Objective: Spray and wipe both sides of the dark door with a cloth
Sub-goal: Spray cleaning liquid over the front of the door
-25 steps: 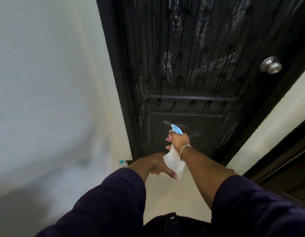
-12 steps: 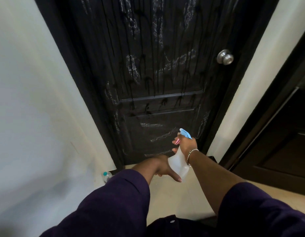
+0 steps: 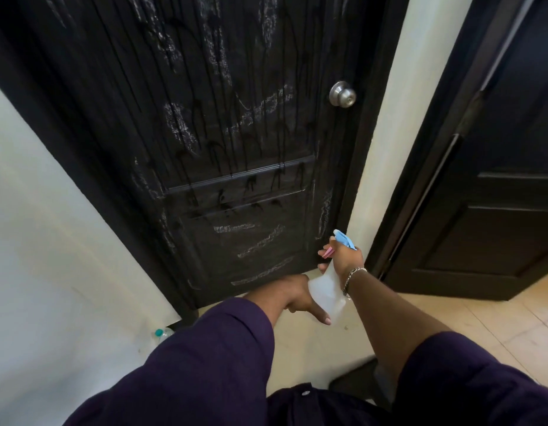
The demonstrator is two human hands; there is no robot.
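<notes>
Floor [image 3: 469, 318] is lying open at your right. Your right hand [image 3: 343, 261] is gripping the spray bottle [image 3: 326, 290] near the dark door's [image 3: 223, 118] bottom edge, streaked wet and chalky; your left hand [image 3: 292, 298], fingers relaxed, is touching the bottle.

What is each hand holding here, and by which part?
Right hand grips the spray bottle at its neck; left hand touches the bottle's base, gripping nothing.

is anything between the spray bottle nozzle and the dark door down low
Nothing visible does. The right hand grips the spray bottle with its blue nozzle aimed at the dark door; the left hand sits below, by the bottle's base, not in the spray path.
</notes>
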